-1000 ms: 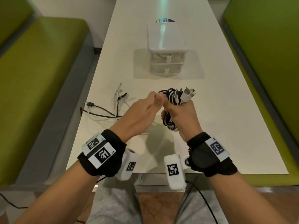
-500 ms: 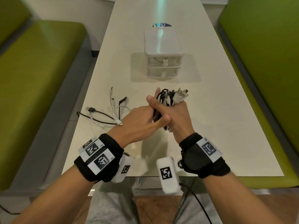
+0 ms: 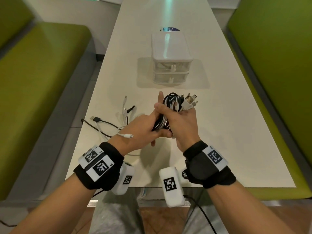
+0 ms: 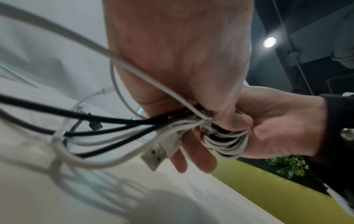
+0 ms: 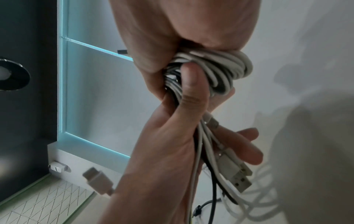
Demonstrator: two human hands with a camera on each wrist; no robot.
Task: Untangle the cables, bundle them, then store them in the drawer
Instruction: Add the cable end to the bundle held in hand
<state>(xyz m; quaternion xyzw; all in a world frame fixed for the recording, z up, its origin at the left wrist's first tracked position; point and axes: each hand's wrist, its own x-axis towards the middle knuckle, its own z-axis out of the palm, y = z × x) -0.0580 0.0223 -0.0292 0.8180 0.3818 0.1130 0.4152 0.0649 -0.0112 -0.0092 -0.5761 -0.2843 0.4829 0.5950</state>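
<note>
Long white desk point(image 3: 228, 132), with a small white two-drawer plastic box point(image 3: 169, 65) beyond the hands, both drawers closed. The right hand point(image 3: 181, 125) clamps a looped bundle of black and white cables point(image 3: 172, 103); the left hand point(image 3: 143, 130) grips its trailing ends beside it. Bundling seems under way; next, wrap the loose tails lying left.

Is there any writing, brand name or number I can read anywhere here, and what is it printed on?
"Cla": white letters on the blue round sticker on the table behind the drawer unit; the unit hides the rest.
Small characters beside the square black-and-white coded tags on the wristbands: too small to read.
The coded tags themselves are patterns, not words.
Cable plugs: no readable marking.
</note>
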